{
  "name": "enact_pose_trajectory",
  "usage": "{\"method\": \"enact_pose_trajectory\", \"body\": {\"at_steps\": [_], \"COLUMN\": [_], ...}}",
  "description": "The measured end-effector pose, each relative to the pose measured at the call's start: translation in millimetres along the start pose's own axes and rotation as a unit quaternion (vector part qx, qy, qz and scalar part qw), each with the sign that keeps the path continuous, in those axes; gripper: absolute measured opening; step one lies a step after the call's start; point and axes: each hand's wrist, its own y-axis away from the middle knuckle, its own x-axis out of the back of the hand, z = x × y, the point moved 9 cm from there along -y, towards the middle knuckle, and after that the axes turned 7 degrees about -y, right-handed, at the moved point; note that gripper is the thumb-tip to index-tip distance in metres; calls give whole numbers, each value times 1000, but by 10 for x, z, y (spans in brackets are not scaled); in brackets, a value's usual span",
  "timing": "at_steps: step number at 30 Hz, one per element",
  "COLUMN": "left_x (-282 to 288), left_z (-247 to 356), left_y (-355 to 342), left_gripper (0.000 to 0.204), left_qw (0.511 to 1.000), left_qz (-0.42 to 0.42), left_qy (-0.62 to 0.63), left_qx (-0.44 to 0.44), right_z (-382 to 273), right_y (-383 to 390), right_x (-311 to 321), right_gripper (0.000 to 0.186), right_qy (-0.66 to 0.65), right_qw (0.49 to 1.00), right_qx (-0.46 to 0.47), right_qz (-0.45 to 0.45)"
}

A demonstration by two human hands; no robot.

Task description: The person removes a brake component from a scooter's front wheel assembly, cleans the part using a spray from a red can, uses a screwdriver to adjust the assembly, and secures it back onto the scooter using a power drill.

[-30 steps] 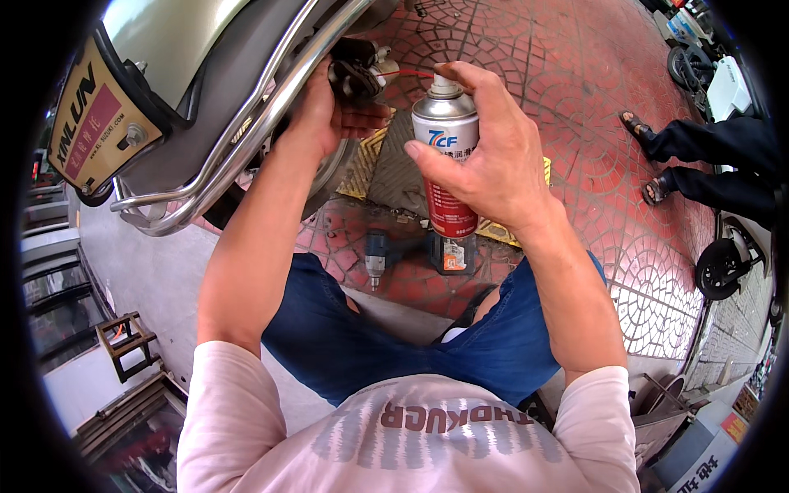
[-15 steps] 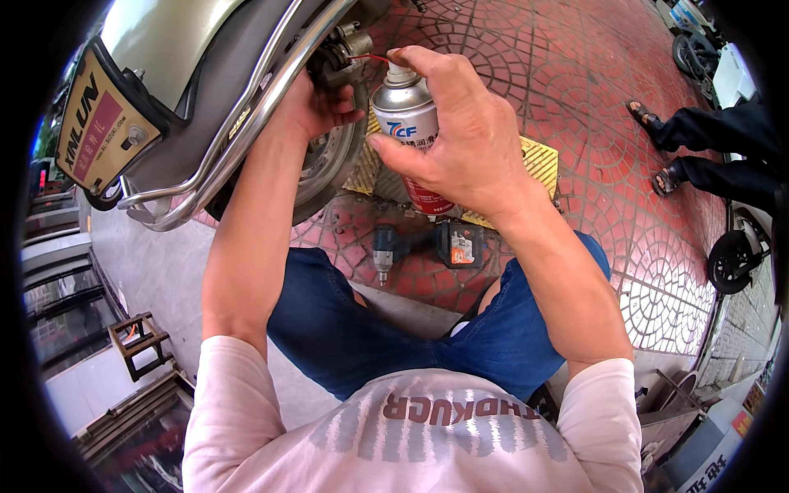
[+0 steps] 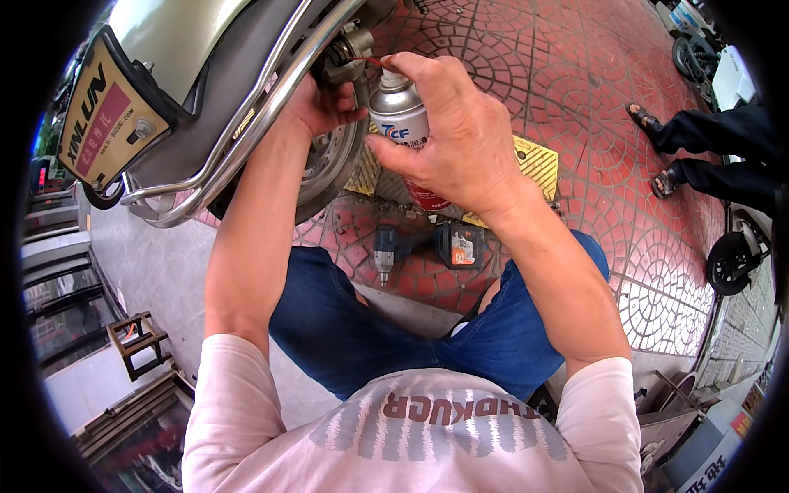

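My right hand [image 3: 464,135] is wrapped round a silver, white and red spray can [image 3: 400,111], its index finger on the nozzle. A thin red straw [image 3: 366,59] runs from the nozzle to the metal brake part [image 3: 349,53] by the motorcycle's wheel [image 3: 329,177]. Below that part, my left hand [image 3: 325,107] reaches in beside the wheel with its fingers curled. The chrome bar and the wrist hide its thumb side, so what it grips cannot be seen. A cordless impact driver [image 3: 427,246] lies on the paving between my knees.
The chrome guard bar [image 3: 275,107] and tan number plate [image 3: 107,123] are close on the left. Yellow ribbed ramps [image 3: 536,167] lie beyond the can. A person in dark trousers and sandals [image 3: 707,140] stands at right. A small wooden stool [image 3: 138,341] is at lower left.
The spray can and my right hand have shifted very slightly left and up. The motorcycle's bar and plate sit slightly differently in view. Both hands keep their holds.
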Motion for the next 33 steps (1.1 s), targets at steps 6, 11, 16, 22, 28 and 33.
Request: {"method": "enact_pose_trajectory", "body": {"at_steps": [6,11,16,22,28,33], "left_x": [-64,9,10,-108,-121,-101], "left_z": [-13,-48,-162,-210,-183,-180], "left_y": [79,-11,-60,9,50,2], "left_gripper": [66,67,69,75,74,86], "left_qw": [999,999,999,994,992,991], "left_qz": [34,27,20,3,3,14], "left_qy": [-31,-28,-49,-108,-128,-134], "left_qx": [5,-6,-9,1,2,-5], "right_z": [5,-12,-28,19,37,29], "right_y": [-12,-39,-24,-22,-24,-25], "right_x": [-3,37,112,115,11,-81], "right_gripper": [67,66,67,66,64,63], "right_qy": [8,3,-14,0,28,37], "right_qw": [1000,1000,1000,1000,999,998], "right_qx": [-6,-10,-11,-23,-11,-14], "right_qz": [-5,-10,-1,-17,-34,-40]}}
